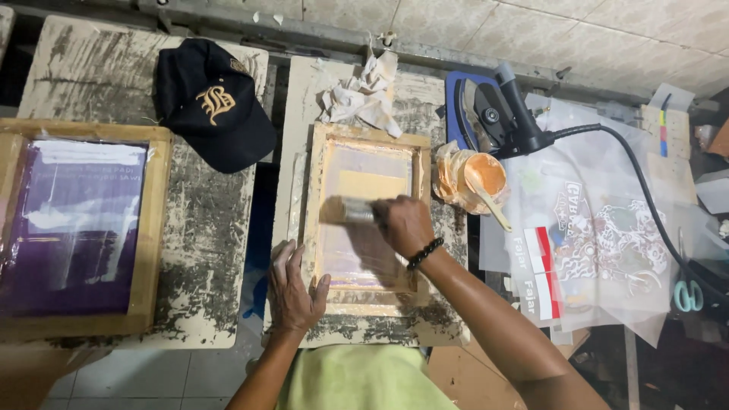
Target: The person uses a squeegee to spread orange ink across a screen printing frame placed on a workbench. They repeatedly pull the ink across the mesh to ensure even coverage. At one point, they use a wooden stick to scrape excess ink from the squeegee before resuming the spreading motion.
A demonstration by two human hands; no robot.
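Bench: fingers [395,216] clenching squeegee [348,209]

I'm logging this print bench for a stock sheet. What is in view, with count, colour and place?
Wooden screen frame: one, pale, centre table.
Squeegee: one, blurred, on that frame's mesh.
Second screen frame: one, wood with purple mesh, left table.
Cap: one, black, upper left.
Rag: one, white, above centre frame.
Ink tub: one, orange, right of frame.
Iron: one, black and blue, upper right.
Scissors: one, teal handles, far right.
Left hand: on frame's lower left corner.
Right hand: gripping squeegee.
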